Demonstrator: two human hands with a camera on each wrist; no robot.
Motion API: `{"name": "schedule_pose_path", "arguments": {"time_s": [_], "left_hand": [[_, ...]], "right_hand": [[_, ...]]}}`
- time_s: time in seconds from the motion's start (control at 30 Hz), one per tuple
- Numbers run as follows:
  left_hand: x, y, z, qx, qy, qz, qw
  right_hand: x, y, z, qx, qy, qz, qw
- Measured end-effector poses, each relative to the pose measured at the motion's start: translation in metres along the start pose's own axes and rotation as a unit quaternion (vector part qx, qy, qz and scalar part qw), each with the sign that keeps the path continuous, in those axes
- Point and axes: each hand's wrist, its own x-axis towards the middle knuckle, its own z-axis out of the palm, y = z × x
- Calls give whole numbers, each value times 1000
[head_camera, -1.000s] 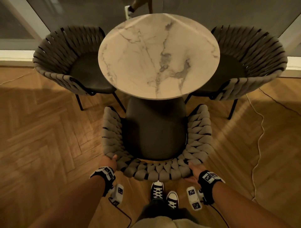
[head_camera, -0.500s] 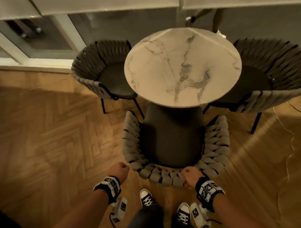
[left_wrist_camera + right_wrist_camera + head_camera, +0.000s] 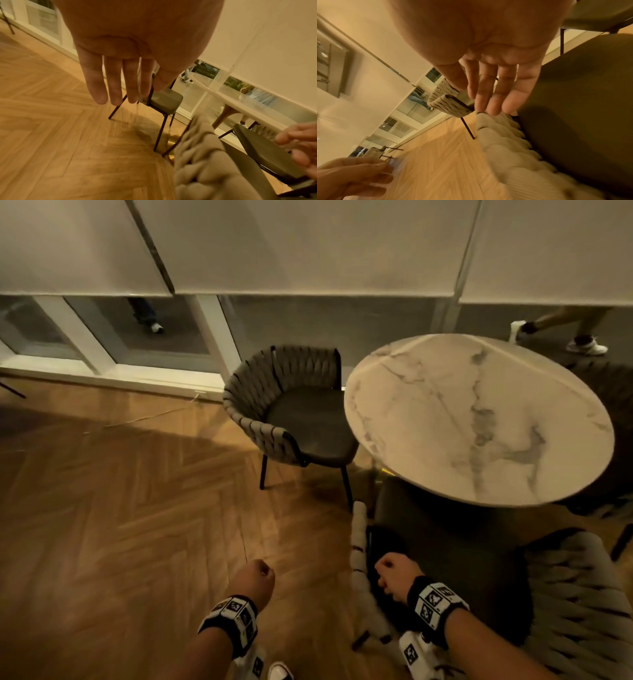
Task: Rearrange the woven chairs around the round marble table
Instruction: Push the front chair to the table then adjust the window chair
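Observation:
The round marble table (image 3: 445,405) stands at the right. One woven chair (image 3: 274,405) sits at its left side, by the window. The near woven chair (image 3: 361,570) is tucked under the table's front edge, and its dark seat fills the lower right. A third chair (image 3: 616,405) shows dimly at the far right edge. My left hand (image 3: 255,578) hangs over bare floor left of the near chair, fingers (image 3: 113,81) straight, holding nothing. My right hand (image 3: 397,575) hovers above the near chair's left armrest (image 3: 501,142), fingers (image 3: 496,88) straight and empty.
Herringbone wood floor (image 3: 137,525) lies open to the left. A thin cable (image 3: 154,416) runs along the floor near the window sill (image 3: 102,374). Roller blinds cover the upper glass, and people walk past outside. My shoes show at the bottom edge.
Both hands have let go of the near chair's woven back and come away empty. The view has swung left and up, so the table now sits at the right.

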Motion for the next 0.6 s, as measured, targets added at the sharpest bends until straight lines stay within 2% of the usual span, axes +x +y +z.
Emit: {"name": "schedule_pose_path", "arguments": {"time_s": [0.13, 0.3, 0.6], "left_hand": [[59, -32, -57, 25, -11, 44, 999], [125, -46, -116, 52, -15, 91, 994], [242, -5, -144, 85, -26, 116, 989]], "right_hand": [[23, -77, 59, 4, 19, 6, 1000], [56, -158, 99, -23, 10, -13, 1000], [158, -262, 89, -89, 26, -21, 995]]}}
